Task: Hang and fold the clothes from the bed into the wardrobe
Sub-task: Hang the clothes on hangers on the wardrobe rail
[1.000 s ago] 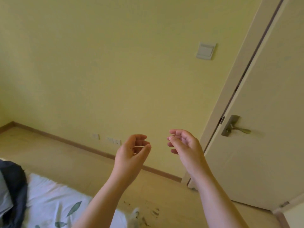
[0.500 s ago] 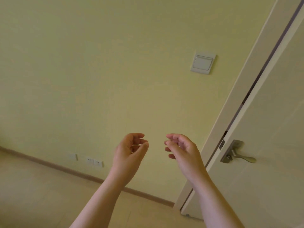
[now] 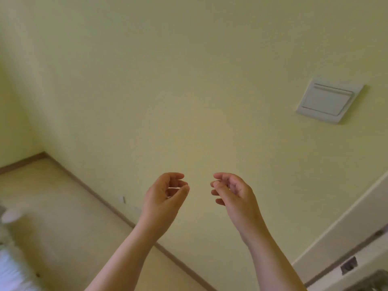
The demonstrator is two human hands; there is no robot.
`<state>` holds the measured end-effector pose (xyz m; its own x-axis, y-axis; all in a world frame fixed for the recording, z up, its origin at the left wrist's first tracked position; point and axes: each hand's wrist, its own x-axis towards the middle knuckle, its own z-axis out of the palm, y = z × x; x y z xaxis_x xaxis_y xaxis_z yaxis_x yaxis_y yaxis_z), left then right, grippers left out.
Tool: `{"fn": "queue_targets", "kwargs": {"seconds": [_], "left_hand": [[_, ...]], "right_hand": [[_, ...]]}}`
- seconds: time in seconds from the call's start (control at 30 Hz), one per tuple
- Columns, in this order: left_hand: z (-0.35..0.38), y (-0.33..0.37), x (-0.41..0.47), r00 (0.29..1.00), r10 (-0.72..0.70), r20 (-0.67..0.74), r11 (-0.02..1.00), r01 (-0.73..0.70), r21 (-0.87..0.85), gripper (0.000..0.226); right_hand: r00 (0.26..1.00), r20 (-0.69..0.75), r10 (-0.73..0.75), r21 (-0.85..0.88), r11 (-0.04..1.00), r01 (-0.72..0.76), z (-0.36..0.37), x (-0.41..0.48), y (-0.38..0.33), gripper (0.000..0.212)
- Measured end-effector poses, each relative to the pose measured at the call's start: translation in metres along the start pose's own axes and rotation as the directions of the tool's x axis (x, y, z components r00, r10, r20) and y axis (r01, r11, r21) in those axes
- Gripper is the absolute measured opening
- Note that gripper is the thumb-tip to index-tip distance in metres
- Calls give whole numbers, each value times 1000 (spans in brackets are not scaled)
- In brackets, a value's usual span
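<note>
Left hand [image 3: 165, 198] and right hand [image 3: 233, 192] stay loosely cupped, empty — view swung left, door handle gone.

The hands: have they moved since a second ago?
Cannot tell. The camera swung, so the light switch slid across the view, while the left hand and right hand keep the same empty, curled pose.

Blurred white bedding [image 3: 12, 269], bottom-left corner.

No lettering, labels or numbers can be read anywhere in the room — the walls are bare of print. The wall switch [image 3: 328, 100], up and right of the hands, carries no legible marking.
</note>
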<state>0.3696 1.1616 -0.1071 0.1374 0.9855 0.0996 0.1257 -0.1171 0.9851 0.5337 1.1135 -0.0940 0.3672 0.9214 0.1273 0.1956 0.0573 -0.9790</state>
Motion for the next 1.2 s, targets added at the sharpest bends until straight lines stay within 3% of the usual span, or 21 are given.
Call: {"fn": "queue_targets", "kwargs": {"seconds": [0.3, 0.67, 1.2], "left_hand": [[-21, -18, 27, 946, -102, -307, 994, 108, 2, 21], [-134, -57, 83, 782, -104, -614, 993, 118, -18, 22], [-268, -86, 169, 575, -155, -803, 975, 219, -32, 20]], "right_hand": [[951, 310, -19, 53, 999, 3, 44, 85, 15, 12], [781, 622, -53, 44, 998, 33, 203, 153, 2, 13], [595, 801, -65, 62, 998, 26, 401, 235, -11, 13]]}}
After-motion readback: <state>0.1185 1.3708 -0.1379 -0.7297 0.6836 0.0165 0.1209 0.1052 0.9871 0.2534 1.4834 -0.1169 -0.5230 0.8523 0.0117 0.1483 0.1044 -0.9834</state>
